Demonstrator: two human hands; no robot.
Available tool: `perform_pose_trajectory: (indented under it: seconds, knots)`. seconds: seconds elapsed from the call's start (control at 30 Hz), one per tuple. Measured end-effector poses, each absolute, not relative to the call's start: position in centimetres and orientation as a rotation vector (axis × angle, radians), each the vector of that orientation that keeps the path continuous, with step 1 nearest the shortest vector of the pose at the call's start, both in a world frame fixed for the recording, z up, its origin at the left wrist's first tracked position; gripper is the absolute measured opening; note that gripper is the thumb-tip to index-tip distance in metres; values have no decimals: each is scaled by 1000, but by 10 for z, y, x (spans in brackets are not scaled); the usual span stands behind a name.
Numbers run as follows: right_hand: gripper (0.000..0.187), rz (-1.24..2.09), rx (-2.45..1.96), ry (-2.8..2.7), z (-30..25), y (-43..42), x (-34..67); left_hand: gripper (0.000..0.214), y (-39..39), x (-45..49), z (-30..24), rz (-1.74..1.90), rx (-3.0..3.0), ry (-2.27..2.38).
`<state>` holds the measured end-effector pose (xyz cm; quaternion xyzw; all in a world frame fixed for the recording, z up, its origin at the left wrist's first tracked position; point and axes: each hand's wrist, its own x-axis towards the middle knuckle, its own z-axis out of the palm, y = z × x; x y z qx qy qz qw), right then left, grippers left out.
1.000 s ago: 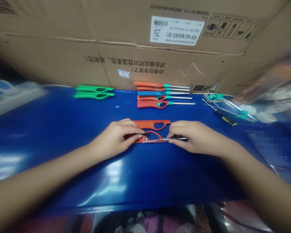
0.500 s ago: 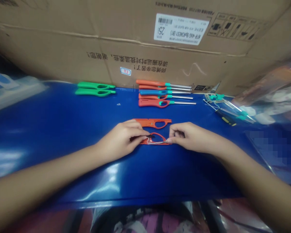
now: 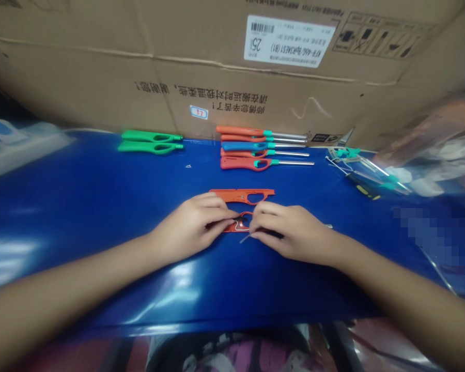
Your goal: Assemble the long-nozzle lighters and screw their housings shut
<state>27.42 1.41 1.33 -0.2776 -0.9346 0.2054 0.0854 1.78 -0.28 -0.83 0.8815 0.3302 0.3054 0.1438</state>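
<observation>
Two orange lighter handle halves lie on the blue table in front of me. The nearer handle half (image 3: 230, 227) carries a small black part (image 3: 238, 219) and a white wire (image 3: 236, 225). My left hand (image 3: 201, 219) pinches this half at its left end, thumb and forefinger by the black part. My right hand (image 3: 282, 227) is closed over its right end, pinching a thin, pale wire-like piece (image 3: 245, 238) that sticks out to the left. A small metallic tip (image 3: 328, 226) shows behind the right wrist; the rest is hidden. The farther handle half (image 3: 236, 196) lies just beyond, open side up.
Several assembled lighters (image 3: 248, 163), orange and blue with metal barrels, lie in a row behind. Green handles (image 3: 151, 148) lie to the left. Loose barrel parts (image 3: 352, 155) and a black-and-yellow screwdriver (image 3: 362, 188) are at right. A cardboard wall (image 3: 101, 67) closes the back.
My right hand has moved left, from the tip of the nearer handle half to over its trigger loop. A thin end now pokes out left of its fingers. My left hand stays put.
</observation>
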Motion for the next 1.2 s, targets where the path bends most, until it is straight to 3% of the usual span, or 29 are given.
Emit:
perform_pose_trajectory:
  seconds: [0.23,0.43,0.6,0.77,1.2]
  knots:
    - [5,1038,-827,-2508,16,21,281,17,-2,15,-12,947,2539,903]
    - [5,1171,-1008,-2498,26,21,287,16,-2,15,-12,946,2554,891]
    - [14,1007,-986,-2607,24,18,283,15,-4,16,-11,921,2591,908]
    - [10,700,-918,-2727,21,15,279,14,-4,15,-11,907,2632,903]
    - [5,628,-930,-2787,21,20,287,15,-4,15,-12,865,2639,889]
